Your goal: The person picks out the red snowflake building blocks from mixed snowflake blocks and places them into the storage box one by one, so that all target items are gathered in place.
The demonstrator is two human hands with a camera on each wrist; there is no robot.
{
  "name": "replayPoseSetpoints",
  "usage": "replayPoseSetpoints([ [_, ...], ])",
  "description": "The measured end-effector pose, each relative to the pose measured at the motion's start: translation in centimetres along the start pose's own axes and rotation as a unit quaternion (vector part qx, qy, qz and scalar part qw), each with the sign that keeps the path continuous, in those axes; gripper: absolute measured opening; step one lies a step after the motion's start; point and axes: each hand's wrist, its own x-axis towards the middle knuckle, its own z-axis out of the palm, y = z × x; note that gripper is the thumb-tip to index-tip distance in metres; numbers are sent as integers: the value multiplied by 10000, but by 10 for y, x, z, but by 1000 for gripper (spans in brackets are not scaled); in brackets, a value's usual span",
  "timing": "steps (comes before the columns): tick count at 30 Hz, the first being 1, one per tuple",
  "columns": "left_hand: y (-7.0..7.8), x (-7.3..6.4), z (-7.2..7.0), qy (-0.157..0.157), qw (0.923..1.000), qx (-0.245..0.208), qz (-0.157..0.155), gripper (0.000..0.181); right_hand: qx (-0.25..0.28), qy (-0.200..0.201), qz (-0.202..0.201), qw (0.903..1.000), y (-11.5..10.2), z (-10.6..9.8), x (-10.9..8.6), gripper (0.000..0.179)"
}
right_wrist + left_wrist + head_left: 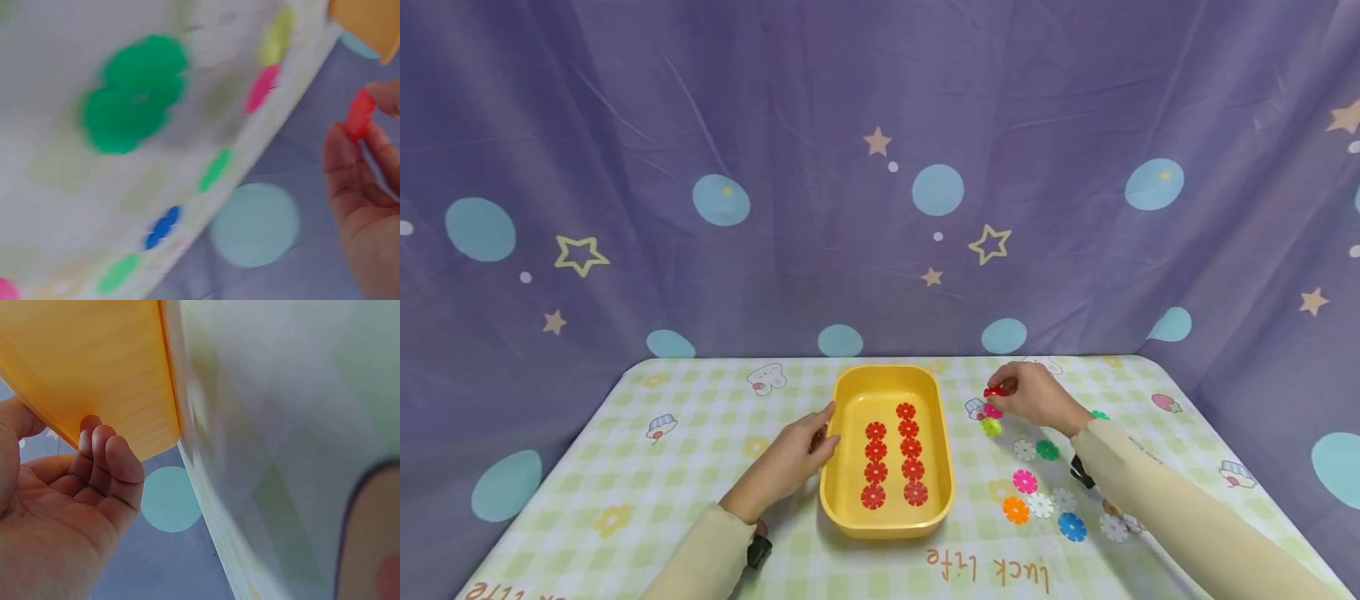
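Observation:
My left hand (790,454) holds the left wall of a yellow plastic tray (893,454). In the left wrist view its thumb goes over the rim, and bent fingers (122,459) lie against the outer wall. Two lengthwise rows of red snowflake discs lie in the tray; the left row (876,451) is shorter than the right row (911,448). Right of the tray, my right hand (1033,394) pinches a red snowflake disc (360,115) between thumb and fingertips, above the table. A pink disc (992,411) and a yellow-green disc (991,427) lie just below that hand.
Loose snowflake discs lie scattered on the table's right side, among them a green disc (1047,450), an orange disc (1016,510) and a blue disc (1072,527). My right forearm partly covers some. A purple curtain (820,208) hangs behind the checked tablecloth (700,483).

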Motion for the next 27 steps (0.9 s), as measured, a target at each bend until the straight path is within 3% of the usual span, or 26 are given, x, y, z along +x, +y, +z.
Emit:
replayPoseSetpoints([
  [8, -1, 0, 0, 19, 10000, -14, -52, 54, 267, 131, -1500, 9882, -60, 10, 11, 16],
  [11, -2, 0, 0, 7, 10000, -5, -63, 54, 276, -26, -1800, 9833, -76, 21, 17, 17],
  [18, -2, 0, 0, 12, 10000, -42, -83, 54, 50, -860, -1904, 9779, -102, 48, 35, 12],
  [22, -1, 0, 0, 2, 9999, -54, -91, 53, -188, -1036, -1933, 9755, -112, 63, 45, 11],
  [27, 0, 1, 0, -28, 9999, -81, -76, 54, -752, -1267, -1633, 9755, -117, 79, 59, 14],
])
